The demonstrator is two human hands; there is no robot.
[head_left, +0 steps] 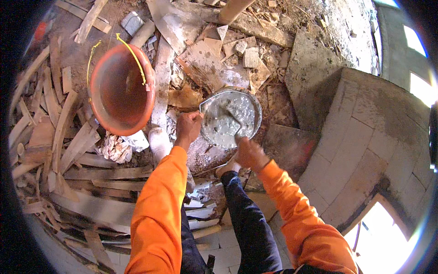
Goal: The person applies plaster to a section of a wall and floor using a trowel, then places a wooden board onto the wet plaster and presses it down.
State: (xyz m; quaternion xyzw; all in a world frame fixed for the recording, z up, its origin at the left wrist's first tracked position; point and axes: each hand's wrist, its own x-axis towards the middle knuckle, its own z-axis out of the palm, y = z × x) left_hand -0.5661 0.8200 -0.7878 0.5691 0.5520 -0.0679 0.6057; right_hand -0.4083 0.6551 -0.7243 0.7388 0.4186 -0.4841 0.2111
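Note:
A round bucket [259, 119] of wet grey mortar [216, 121] stands on the rubble in front of my feet. At its left rim my left hand [187, 129] is closed on the thin wire handle [200, 108]. My right hand [252, 154], slightly blurred, is wrapped round the grip of a trowel [237, 123] at the bucket's near right edge. The trowel's bent shank reaches over the mortar, and its blade is mostly sunk in or coated by it.
An orange-brown tub [119, 93] with yellow rope handles stands to the left. Loose wooden boards [112, 172] are heaped at the lower left. Broken tile and stone pieces [251, 57] lie beyond the bucket. A block wall [360, 141] with an opening rises at right.

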